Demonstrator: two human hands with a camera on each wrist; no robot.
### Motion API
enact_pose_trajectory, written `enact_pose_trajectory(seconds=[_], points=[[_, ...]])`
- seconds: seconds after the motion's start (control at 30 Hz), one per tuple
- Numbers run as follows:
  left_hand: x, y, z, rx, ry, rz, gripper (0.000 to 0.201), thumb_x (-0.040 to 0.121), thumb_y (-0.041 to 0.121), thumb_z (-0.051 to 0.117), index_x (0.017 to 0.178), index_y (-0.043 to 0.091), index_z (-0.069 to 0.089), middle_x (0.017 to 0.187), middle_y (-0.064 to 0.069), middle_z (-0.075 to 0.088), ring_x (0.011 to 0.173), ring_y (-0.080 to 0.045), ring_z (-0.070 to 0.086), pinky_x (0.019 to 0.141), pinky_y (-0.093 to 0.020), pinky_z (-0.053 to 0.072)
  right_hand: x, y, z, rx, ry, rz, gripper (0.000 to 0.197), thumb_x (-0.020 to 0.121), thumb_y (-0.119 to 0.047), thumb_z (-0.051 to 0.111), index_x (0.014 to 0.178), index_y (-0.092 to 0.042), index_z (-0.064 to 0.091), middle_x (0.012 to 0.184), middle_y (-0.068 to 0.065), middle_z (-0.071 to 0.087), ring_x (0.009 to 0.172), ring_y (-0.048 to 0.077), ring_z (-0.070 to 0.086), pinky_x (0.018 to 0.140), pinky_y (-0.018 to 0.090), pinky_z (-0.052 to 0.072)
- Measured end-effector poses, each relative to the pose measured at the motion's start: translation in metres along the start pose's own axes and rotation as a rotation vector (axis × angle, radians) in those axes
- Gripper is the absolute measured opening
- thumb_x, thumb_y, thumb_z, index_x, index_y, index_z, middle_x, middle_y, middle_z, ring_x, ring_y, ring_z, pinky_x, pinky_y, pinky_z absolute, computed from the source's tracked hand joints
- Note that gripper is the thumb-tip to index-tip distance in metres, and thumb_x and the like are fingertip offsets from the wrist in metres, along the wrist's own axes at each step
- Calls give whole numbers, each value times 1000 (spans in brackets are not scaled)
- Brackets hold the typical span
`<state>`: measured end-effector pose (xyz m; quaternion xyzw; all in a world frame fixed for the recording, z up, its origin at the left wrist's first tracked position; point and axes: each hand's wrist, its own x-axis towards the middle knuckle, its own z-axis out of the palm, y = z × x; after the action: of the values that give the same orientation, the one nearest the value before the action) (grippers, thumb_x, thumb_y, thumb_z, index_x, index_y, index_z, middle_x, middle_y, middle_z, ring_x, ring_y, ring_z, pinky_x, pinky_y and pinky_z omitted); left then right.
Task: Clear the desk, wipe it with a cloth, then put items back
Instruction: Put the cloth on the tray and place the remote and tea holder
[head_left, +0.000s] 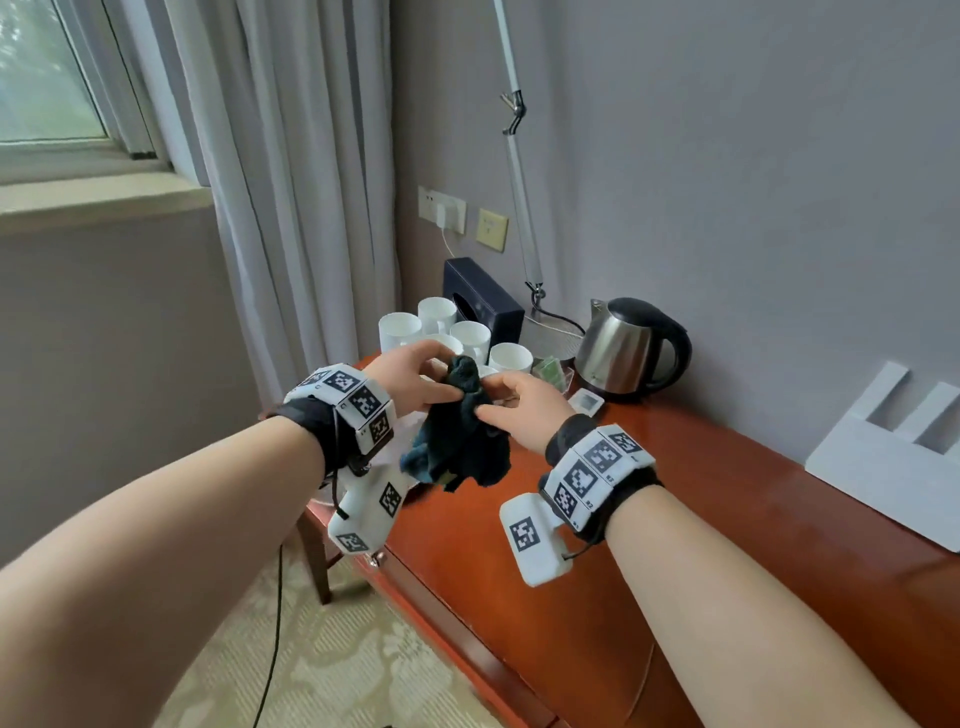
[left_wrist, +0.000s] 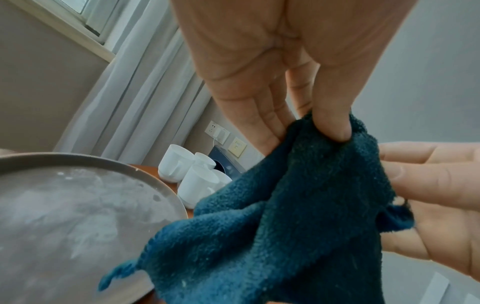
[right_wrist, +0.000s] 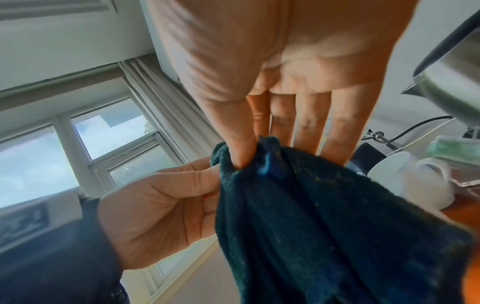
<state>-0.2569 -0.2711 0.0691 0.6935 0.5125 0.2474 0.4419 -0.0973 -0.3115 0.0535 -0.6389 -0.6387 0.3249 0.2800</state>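
A dark teal cloth (head_left: 462, 441) hangs crumpled above the left end of the red-brown desk (head_left: 701, 545). My left hand (head_left: 441, 387) pinches its top edge between thumb and fingers, as the left wrist view shows, hand (left_wrist: 326, 127) on cloth (left_wrist: 298, 216). My right hand (head_left: 488, 402) pinches the same bunched top from the right. In the right wrist view that hand (right_wrist: 248, 153) has its thumb pressed into the cloth (right_wrist: 324, 226), and its other fingers lie straight behind it.
Several white cups (head_left: 467, 332) crowd the desk's far left corner, before a black tissue box (head_left: 485, 299). A steel kettle (head_left: 628, 348), green packets (head_left: 550, 371) and a lamp pole (head_left: 519, 208) stand by the wall. White card (head_left: 883, 457) lies at right. A grey plate (left_wrist: 78, 205) sits under my left wrist.
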Motion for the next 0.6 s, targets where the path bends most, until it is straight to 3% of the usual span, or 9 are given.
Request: enact_pose_trajectory(seconds=[0.1,0.27,0.5,0.6], points=[[28,-6,-30,43,-27,10,31,85,5,65,112,17,55,101,-3,64,91,-19,62,79,-24,53,31,-18,9,7,19,38,40,88,-13,61,127,-10,54,120,5,62,110,22,60,93,26,45],[56,-18,-57,134,-45,23,31,84,11,67,111,21,56,109,-4,65,98,-23,65,88,-31,54,68,-32,20,-68,0,78,41,86,-18,62,125,-12,55,122,5,63,111,23,60,101,37,46],[83,-36,-72,229,-49,-42,39,82,15,69,119,17,55,115,-6,65,103,-23,63,94,-34,52,103,-31,32,-100,-76,86,41,85,-17,63,125,-12,56,123,4,62,114,21,58,103,35,44],[92,-42,-70,250,-58,-75,40,84,14,68,122,16,54,117,-6,64,105,-23,62,91,-29,50,116,-23,35,-122,-134,92,42,86,-20,63,127,-13,54,124,4,62,113,21,59,101,33,45]])
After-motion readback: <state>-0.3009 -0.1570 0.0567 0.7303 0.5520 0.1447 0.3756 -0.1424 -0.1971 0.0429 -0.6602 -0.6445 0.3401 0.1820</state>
